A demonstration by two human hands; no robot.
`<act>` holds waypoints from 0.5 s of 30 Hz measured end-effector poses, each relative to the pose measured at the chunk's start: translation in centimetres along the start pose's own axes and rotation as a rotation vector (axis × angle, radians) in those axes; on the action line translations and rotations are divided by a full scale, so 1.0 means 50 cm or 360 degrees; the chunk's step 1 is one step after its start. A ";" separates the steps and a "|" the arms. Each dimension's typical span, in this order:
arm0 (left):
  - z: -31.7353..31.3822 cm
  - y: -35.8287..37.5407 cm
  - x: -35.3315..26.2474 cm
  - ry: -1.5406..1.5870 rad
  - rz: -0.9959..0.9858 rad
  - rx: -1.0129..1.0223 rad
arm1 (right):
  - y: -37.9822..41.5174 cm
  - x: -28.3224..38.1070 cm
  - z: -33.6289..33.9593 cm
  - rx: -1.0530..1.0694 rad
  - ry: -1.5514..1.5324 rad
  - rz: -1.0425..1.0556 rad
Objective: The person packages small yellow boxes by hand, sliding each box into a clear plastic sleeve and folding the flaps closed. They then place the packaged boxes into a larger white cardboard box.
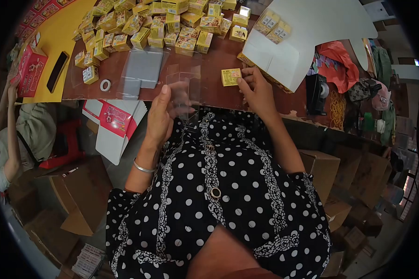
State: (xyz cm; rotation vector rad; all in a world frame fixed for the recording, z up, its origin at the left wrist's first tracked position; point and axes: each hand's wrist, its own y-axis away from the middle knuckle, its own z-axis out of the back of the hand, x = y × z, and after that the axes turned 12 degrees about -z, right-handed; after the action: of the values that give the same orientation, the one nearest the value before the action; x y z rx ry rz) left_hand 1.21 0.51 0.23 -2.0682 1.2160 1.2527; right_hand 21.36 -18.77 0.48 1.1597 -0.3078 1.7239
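Observation:
A clear plastic sleeve (184,86) is held in my left hand (163,111), at the table's front edge, with the thumb on its near side and the fingers seen through it. My right hand (258,93) has its thumb and fingers closed on the right side of a small yellow box (230,77) over the brown table. Left of my left hand lies a stack of clear plastic sleeves (144,67). Beyond both hands is a large heap of yellow boxes (186,39).
An open white carton (284,58) holding a few yellow boxes stands at the right. Beside it are a black tape dispenser (315,95) and yellow rubber bands (337,109). A tape roll (105,85) and phone (57,71) lie left. A co-worker (25,135) sits far left.

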 end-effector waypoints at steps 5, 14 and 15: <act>-0.004 -0.002 -0.007 -0.0039 -0.0111 0.0083 | 0.005 0.025 0.004 -0.0250 0.0743 0.0209; 0.006 -0.005 -0.015 -0.0145 -0.0213 0.0025 | -0.008 0.058 0.020 0.0105 0.1095 0.0732; 0.009 -0.007 -0.014 -0.0161 -0.0231 0.0017 | -0.002 0.072 0.023 0.0092 0.1004 0.0653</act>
State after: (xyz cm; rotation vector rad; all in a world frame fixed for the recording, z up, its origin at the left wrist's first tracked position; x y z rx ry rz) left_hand 1.13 1.32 0.60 -2.0199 1.0070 1.2644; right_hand 21.92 -17.38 3.95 0.5574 -0.1062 2.3696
